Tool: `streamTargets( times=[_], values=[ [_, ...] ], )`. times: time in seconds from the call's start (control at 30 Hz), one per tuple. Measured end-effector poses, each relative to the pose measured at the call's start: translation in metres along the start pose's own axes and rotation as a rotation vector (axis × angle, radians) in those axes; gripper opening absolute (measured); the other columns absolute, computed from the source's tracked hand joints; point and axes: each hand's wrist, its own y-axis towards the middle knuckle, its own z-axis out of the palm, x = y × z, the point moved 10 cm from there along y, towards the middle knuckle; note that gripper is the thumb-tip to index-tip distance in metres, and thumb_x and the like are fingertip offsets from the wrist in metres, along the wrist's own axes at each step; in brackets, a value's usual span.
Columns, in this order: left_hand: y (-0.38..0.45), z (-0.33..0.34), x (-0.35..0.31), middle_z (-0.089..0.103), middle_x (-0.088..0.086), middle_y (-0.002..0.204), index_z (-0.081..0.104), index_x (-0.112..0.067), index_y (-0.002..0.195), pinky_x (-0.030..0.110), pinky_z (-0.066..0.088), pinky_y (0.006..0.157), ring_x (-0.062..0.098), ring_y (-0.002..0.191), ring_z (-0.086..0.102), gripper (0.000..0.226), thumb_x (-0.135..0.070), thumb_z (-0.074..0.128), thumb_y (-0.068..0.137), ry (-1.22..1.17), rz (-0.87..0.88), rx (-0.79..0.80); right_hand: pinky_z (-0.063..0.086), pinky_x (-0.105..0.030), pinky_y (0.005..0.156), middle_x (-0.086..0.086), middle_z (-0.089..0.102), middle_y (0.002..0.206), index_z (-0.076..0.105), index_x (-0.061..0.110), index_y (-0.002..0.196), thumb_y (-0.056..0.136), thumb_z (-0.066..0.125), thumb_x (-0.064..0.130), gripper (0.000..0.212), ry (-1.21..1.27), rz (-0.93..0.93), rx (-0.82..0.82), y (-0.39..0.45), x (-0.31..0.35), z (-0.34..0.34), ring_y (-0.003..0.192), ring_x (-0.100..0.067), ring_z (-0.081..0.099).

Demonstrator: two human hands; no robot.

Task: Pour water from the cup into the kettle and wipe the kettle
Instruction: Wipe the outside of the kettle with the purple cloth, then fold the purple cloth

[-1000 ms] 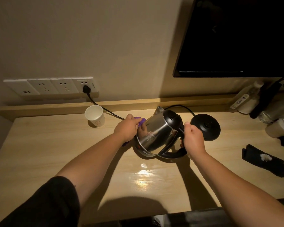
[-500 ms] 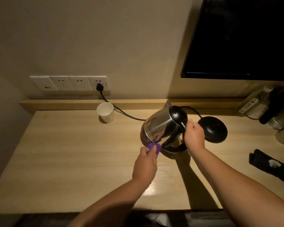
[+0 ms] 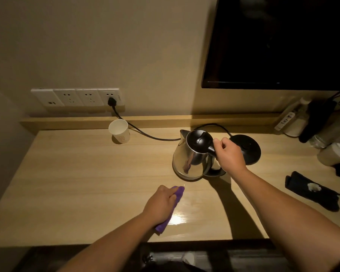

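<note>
Item: your right hand [image 3: 229,154]. Arm reaches in from the near right, forearm bare, wrist bent slightly down. Fingers are curled round the black handle at the top of the polished steel electric kettle [image 3: 192,160], thumb side toward the lid.

Item: the kettle. It stands upright on the pale wooden desk [image 3: 77,173], right of centre, spout pointing far-left, black lid down. Its round black power base [image 3: 247,150] lies just beside it to the right, partly hidden behind your hand; the kettle is off the base.

Item: your left hand [image 3: 162,203]. Arm comes from the near centre, forearm bare, hand low over the desk, knuckles up. Fingers are curled over a purple cloth [image 3: 171,209], whose ends show past the fingertips and below the wrist. Hand and cloth are near the kettle on its near side, apart from it.

Item: the white paper cup [image 3: 119,130]. Upright at the far edge of the desk, left of the kettle and well apart from it. You cannot tell from here whether it holds water.

Item: black power cord [image 3: 145,134]. Runs from the white wall socket strip [image 3: 77,97], past the cup, behind the kettle, toward the base.

Item: dark television screen [image 3: 279,42], on the wall at far right.
</note>
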Motion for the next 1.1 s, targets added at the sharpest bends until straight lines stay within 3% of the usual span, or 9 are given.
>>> streamTargets(
  times=[0.23,0.33,0.5,0.63,0.7,0.83,0.97,1.03,1.1],
  values=[
    [-0.009,-0.025,-0.009,0.052,-0.002,0.117,0.047,-0.032,0.139,0.021,0.034,0.086,0.01,0.101,0.05,0.039,-0.029,0.038,0.102,-0.086,0.007,0.019,0.049,-0.04,0.067,-0.008,0.064,0.076,0.055,0.016,0.08,0.1,0.044,0.045,0.037,-0.181,-0.134,0.161,0.014,-0.004,-0.023,0.074,-0.023,0.061],
    [-0.012,-0.032,-0.011,0.054,-0.005,0.127,0.049,-0.028,0.139,0.023,0.033,0.093,0.011,0.112,0.049,0.038,-0.028,0.04,0.101,-0.11,0.013,0.052,0.048,-0.038,0.069,-0.004,0.063,0.082,0.057,0.021,0.084,0.102,0.04,0.044,0.034,-0.278,-0.203,0.27,0.019,-0.002,-0.026,0.079,-0.021,0.06],
    [-0.021,-0.044,-0.004,0.055,-0.008,0.134,0.052,-0.026,0.136,0.026,0.035,0.1,0.01,0.118,0.05,0.036,-0.028,0.044,0.101,-0.247,-0.042,0.094,0.049,-0.041,0.076,-0.002,0.062,0.089,0.059,0.025,0.088,0.102,0.037,0.047,0.034,-0.349,-0.241,0.301,0.022,-0.007,-0.033,0.088,-0.025,0.06],
    [-0.035,-0.048,0.002,0.064,-0.004,0.121,0.059,-0.024,0.128,0.027,0.047,0.092,0.013,0.105,0.061,0.031,-0.028,0.046,0.1,-0.49,-0.113,0.167,0.042,-0.045,0.097,-0.009,0.053,0.125,0.059,0.017,0.127,0.098,0.047,0.048,0.044,-0.512,-0.388,0.119,0.008,0.019,-0.044,0.119,-0.028,0.048],
    [-0.043,-0.049,0.008,0.068,0.003,0.113,0.063,-0.019,0.121,0.029,0.05,0.088,0.019,0.1,0.064,0.027,-0.027,0.05,0.099,-0.659,-0.164,0.197,0.04,-0.047,0.102,-0.008,0.052,0.13,0.058,0.016,0.13,0.093,0.054,0.048,0.048,-0.496,-0.517,0.057,-0.021,0.056,-0.038,0.122,-0.027,0.045],
    [-0.058,-0.054,0.022,0.066,0.013,0.108,0.061,-0.003,0.118,0.033,0.048,0.087,0.021,0.092,0.061,0.029,-0.023,0.053,0.097,-0.863,-0.193,0.274,0.038,-0.044,0.108,-0.008,0.056,0.136,0.056,0.015,0.135,0.09,0.061,0.047,0.056,-0.469,-0.775,0.413,-0.11,0.116,0.044,0.127,-0.025,0.047],
    [-0.087,-0.077,0.039,0.066,0.012,0.099,0.061,-0.001,0.115,0.029,0.051,0.076,0.02,0.083,0.062,0.032,-0.027,0.055,0.096,-0.897,-0.179,0.356,0.036,-0.026,0.101,0.001,0.05,0.144,0.035,0.023,0.15,0.093,0.063,0.04,0.065,-0.48,-0.592,0.767,-0.167,0.129,0.127,0.127,-0.015,0.047],
    [-0.099,-0.084,0.046,0.064,0.013,0.097,0.061,-0.003,0.11,0.029,0.051,0.073,0.019,0.081,0.062,0.029,-0.027,0.055,0.096,-0.894,-0.16,0.399,0.038,-0.023,0.087,0.0,0.06,0.131,0.046,0.02,0.144,0.094,0.063,0.033,0.054,-0.482,-0.529,0.856,-0.181,0.134,0.147,0.109,-0.012,0.054],
    [-0.12,-0.094,0.056,0.063,0.011,0.098,0.059,-0.004,0.11,0.029,0.051,0.074,0.018,0.083,0.061,0.032,-0.032,0.052,0.097,-0.815,-0.121,0.47,0.042,-0.025,0.076,0.0,0.066,0.113,0.062,0.017,0.124,0.095,0.061,0.031,0.032,-0.468,-0.52,0.886,-0.199,0.148,0.164,0.095,-0.014,0.057]
  ],
)
